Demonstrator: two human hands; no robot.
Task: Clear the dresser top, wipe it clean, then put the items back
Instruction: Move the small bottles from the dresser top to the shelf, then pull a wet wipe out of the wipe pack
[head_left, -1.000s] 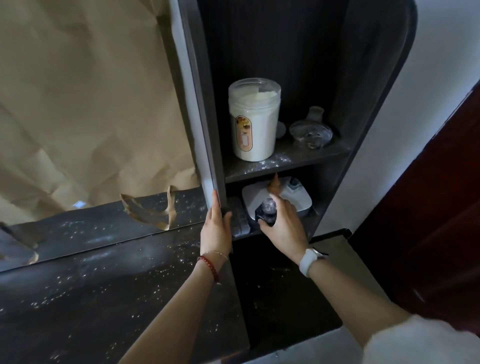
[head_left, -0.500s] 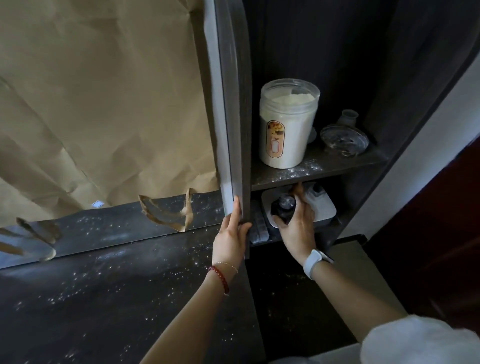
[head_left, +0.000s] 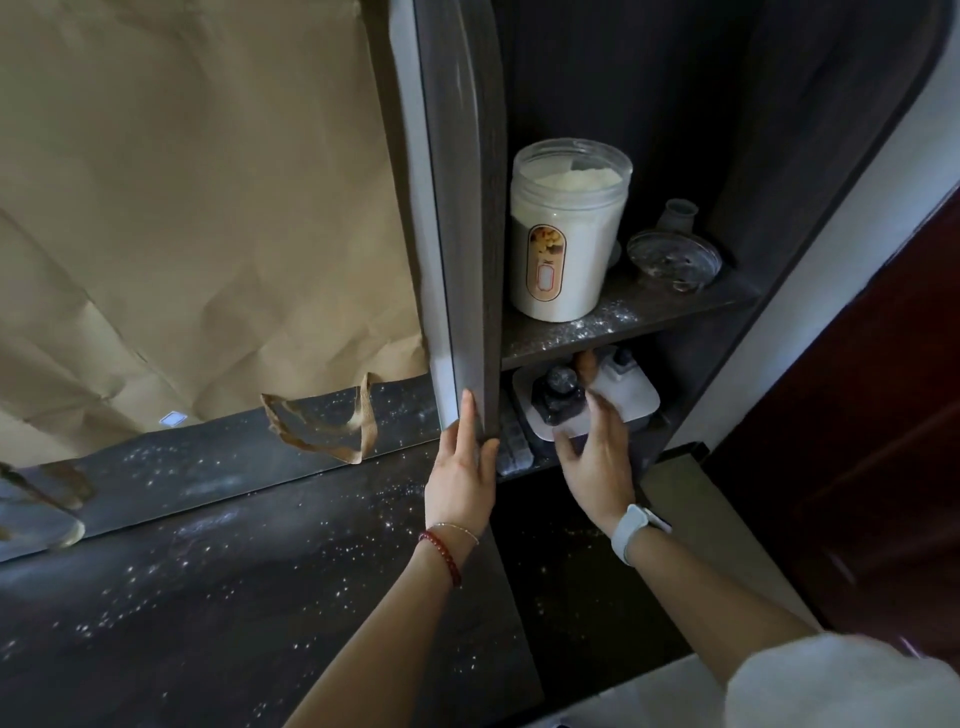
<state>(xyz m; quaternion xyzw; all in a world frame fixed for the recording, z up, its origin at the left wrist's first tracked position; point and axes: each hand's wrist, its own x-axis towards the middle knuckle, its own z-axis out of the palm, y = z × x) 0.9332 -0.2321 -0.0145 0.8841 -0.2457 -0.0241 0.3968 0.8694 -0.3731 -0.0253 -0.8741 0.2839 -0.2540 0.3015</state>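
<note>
The dark dresser top (head_left: 234, 597) is speckled with white powder. My left hand (head_left: 460, 483) grips the lower edge of the upright cabinet panel (head_left: 467, 234), thumb on its right side. My right hand (head_left: 597, 457) reaches into the lower shelf with its fingers spread, just right of a dark round-capped bottle (head_left: 558, 397) that stands on a white tray (head_left: 631, 397). The hand touches the tray's front and hides part of it. The bottle stands free of my fingers.
A jar of white powder (head_left: 569, 234), a glass dish (head_left: 672, 254) and a small grey vase (head_left: 678, 213) sit on the dusty upper shelf. Brown paper (head_left: 208, 208) covers the mirror. A dark ribbed object (head_left: 514, 452) lies left of the tray. A dark red door (head_left: 883, 415) is at right.
My right hand has come off the dark bottle and shifted right, fingers now spread. The view has moved closer and left. My left hand stays on the panel edge.
</note>
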